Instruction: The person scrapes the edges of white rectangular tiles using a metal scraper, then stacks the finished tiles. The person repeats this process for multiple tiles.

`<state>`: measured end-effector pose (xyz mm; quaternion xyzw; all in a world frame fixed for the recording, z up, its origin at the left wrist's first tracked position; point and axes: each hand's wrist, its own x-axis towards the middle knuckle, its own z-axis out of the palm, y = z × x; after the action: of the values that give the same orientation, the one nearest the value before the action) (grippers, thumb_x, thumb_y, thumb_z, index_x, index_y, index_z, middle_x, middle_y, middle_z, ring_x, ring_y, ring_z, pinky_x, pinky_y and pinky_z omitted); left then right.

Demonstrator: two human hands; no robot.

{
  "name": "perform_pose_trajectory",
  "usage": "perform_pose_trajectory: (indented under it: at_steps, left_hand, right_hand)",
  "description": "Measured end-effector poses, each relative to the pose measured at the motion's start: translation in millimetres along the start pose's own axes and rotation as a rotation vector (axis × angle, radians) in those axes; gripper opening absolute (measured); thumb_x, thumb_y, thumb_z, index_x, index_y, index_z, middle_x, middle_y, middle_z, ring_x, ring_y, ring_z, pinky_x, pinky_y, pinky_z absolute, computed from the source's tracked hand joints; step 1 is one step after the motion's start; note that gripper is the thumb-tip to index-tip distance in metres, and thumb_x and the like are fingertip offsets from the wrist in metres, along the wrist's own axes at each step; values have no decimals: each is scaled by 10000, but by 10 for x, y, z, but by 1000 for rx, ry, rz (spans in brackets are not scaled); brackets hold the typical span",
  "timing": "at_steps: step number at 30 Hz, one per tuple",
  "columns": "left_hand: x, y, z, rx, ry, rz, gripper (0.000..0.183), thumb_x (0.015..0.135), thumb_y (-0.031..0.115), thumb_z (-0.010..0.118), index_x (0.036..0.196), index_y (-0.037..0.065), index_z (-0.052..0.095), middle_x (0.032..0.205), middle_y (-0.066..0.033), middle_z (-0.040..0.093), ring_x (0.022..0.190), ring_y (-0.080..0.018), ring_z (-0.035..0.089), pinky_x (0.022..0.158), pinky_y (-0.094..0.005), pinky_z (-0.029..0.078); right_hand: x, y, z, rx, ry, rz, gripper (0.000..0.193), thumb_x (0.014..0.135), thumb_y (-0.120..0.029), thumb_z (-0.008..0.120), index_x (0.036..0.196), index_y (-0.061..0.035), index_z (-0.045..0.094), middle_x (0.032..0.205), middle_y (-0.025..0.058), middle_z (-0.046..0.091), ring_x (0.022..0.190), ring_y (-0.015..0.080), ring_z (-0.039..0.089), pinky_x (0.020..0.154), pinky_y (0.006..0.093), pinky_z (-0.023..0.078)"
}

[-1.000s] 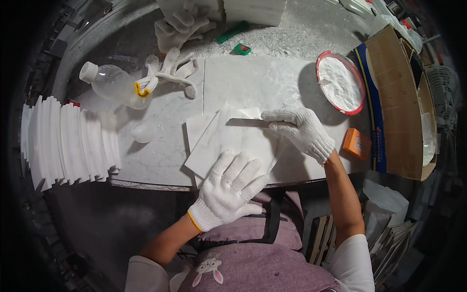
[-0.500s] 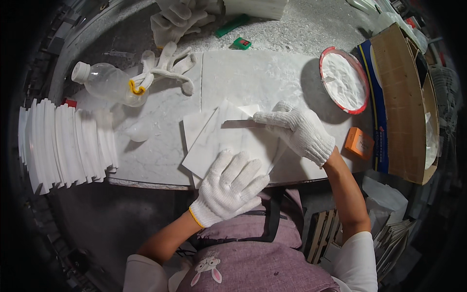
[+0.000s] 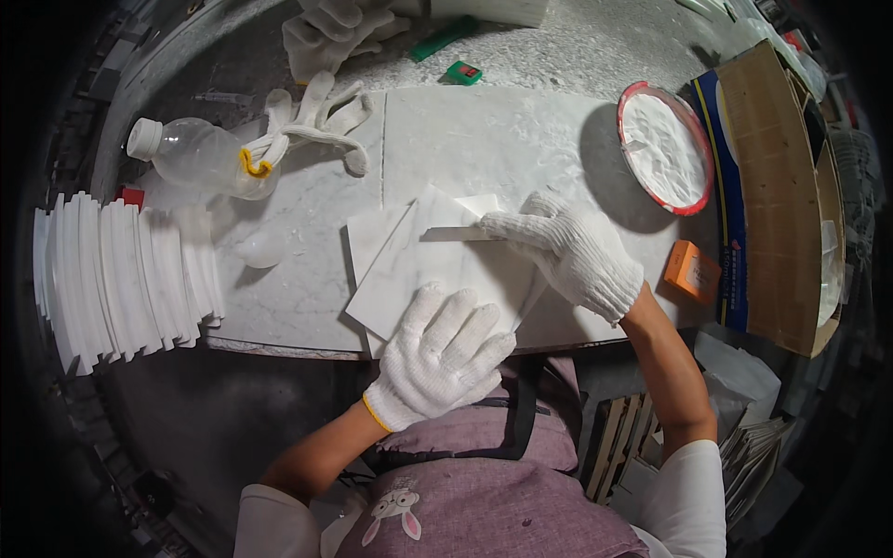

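Marble tile [image 3: 456, 265] near the bench's [image 3: 298, 302] front edge

White slab stack [image 3: 130, 279] stands left, open surface separating it from the tile. Left hand [image 3: 437, 363] lies over the tile's near edge, fingers slightly apart. Thin blade [image 3: 456, 234] crosses the far part, clamped in the right hand's [image 3: 577, 256] fingers. Open room precedes the red-rimmed bowl [image 3: 685, 210].

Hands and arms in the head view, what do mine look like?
The left hand and right hand each wear a white knitted fabric glove with a ribbed texture. The left glove's cuff has a yellow edge. The forearms are bare below white cloth sleeves.
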<state>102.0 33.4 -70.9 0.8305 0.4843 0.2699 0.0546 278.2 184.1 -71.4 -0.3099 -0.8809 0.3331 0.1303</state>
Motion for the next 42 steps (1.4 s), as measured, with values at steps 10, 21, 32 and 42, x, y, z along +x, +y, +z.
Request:
perform_pose_trajectory:
  at_steps: [10,21,32,42]
  left_hand:
    - [-88,-8,78,7,29,1,354,659,322,683,964,142,686,1072,-83,612,1033,-295,580,913,-533,449]
    - [-81,8,54,11,-9,-17,333,657,318,675,944,149,681,1036,-62,610,1000,-259,595,907,-498,453]
    - [-33,2,7,-11,5,8,337,655,302,684,943,127,679,1058,-79,616,1024,-273,599,924,-493,470]
    - [-216,-41,107,-7,9,40,405,755,407,679,1055,137,709,1179,-119,617,1154,-357,555,1033,-595,381]
  right_hand:
    - [-138,-21,-45,-13,-62,69,381,890,-127,632,1258,-214,675,963,132,642,784,312,655,691,392,523]
    - [-13,24,-33,8,-85,-9,411,905,-101,610,1291,-233,658,975,137,640,783,315,653,709,384,526]
    - [-254,34,-96,95,-161,34,359,944,-145,604,1284,-242,664,991,145,651,833,312,657,754,386,533]
    - [114,46,-149,57,-144,-1,365,930,-110,610,1276,-211,671,1002,142,658,831,317,653,754,370,527]
